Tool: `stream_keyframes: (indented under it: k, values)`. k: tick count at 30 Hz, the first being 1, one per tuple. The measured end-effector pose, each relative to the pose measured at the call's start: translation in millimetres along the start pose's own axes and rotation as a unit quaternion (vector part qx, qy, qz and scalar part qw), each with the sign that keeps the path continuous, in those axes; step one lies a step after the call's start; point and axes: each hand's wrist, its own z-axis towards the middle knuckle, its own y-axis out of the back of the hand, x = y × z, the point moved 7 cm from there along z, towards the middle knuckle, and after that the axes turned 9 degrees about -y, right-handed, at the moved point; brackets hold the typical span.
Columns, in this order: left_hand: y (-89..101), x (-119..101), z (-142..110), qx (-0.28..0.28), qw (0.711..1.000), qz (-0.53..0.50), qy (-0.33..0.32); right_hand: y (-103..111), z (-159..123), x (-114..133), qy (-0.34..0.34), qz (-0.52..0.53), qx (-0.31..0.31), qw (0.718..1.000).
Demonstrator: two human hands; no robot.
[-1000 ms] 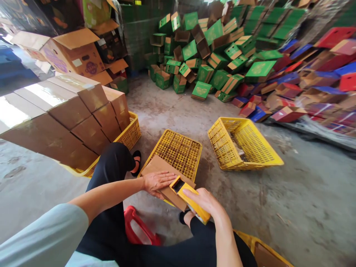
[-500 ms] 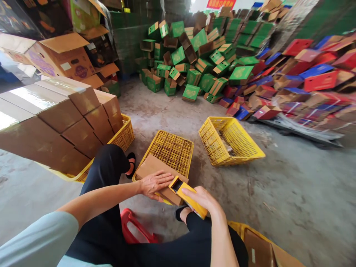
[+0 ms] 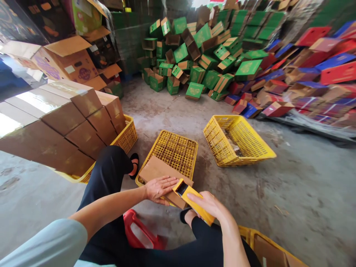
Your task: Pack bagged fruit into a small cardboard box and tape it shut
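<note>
A brown cardboard box (image 3: 157, 168) lies flat on an upturned yellow plastic crate (image 3: 176, 148) between my knees. My left hand (image 3: 161, 188) rests on top of the box, fingers stretched out flat. In my right hand (image 3: 207, 203) is a long yellow hand-held tool (image 3: 201, 209) with a dark opening near its front end; its exact kind is unclear. The fingers wrap round it, thumb on top. The tool's front end meets the box's right end, close to my left fingertips. The underside of the tool is hidden.
Taped cartons (image 3: 63, 118) fill a yellow crate on the left. A tilted yellow basket (image 3: 219, 144) stands ahead right, and another crate (image 3: 250, 235) with cardboard sits by my right leg. Green boxes (image 3: 194, 91) and red-blue boxes (image 3: 278, 108) are heaped behind. Something red (image 3: 139, 231) lies below me.
The whole view has shifted slightly, so things sit a little further right. My left hand stays flat on the box, and the yellow tool remains at the box's right end.
</note>
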Motion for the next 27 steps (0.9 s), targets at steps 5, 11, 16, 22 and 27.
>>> stream_keyframes:
  k: [5,11,16,22,27]
  values:
    - [4.0,-1,1,-0.003,1.000,-0.004,0.001,5,-16,-18,-0.052,0.040,0.037,0.997]
    - [9.8,-7,-2,0.004,1.000,-0.016,0.003,10,-25,-9,-0.010,0.019,0.022,1.000]
    - [4.9,-16,5,0.031,0.998,-0.025,-0.039,9,-25,-11,-0.019,-0.002,-0.003,1.000]
    - [-2.9,-19,12,0.042,0.995,-0.023,-0.085,6,-23,-18,-0.014,0.000,-0.024,1.000]
    - [-7.1,-14,12,0.067,0.995,-0.023,-0.069,6,-22,-27,-0.018,0.034,-0.012,0.999]
